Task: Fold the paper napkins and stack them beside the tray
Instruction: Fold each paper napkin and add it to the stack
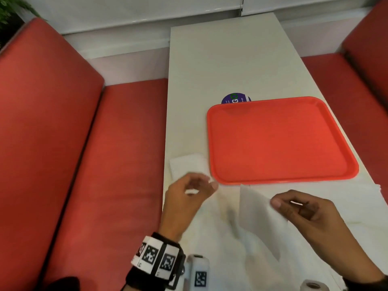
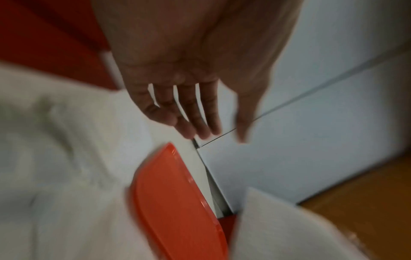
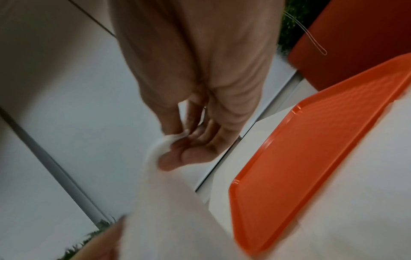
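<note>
An empty orange-red tray (image 1: 281,141) lies on the white table (image 1: 226,66). A folded white napkin (image 1: 188,164) rests flat just left of the tray's near corner. My right hand (image 1: 298,208) pinches the edge of a white napkin (image 1: 258,215) between thumb and fingers and holds it lifted in front of the tray; the pinch (image 3: 175,140) shows in the right wrist view. My left hand (image 1: 195,187) hovers over the near end of the folded napkin, fingers relaxed and holding nothing, its fingers (image 2: 200,119) straight in the left wrist view. More white paper (image 1: 352,198) lies along the table's near right.
Red booth seats (image 1: 94,154) flank the table on both sides. A round purple sticker (image 1: 236,98) peeks out behind the tray's far edge. The table edge runs just left of the folded napkin. Crumpled white paper (image 2: 55,167) spreads below my hands.
</note>
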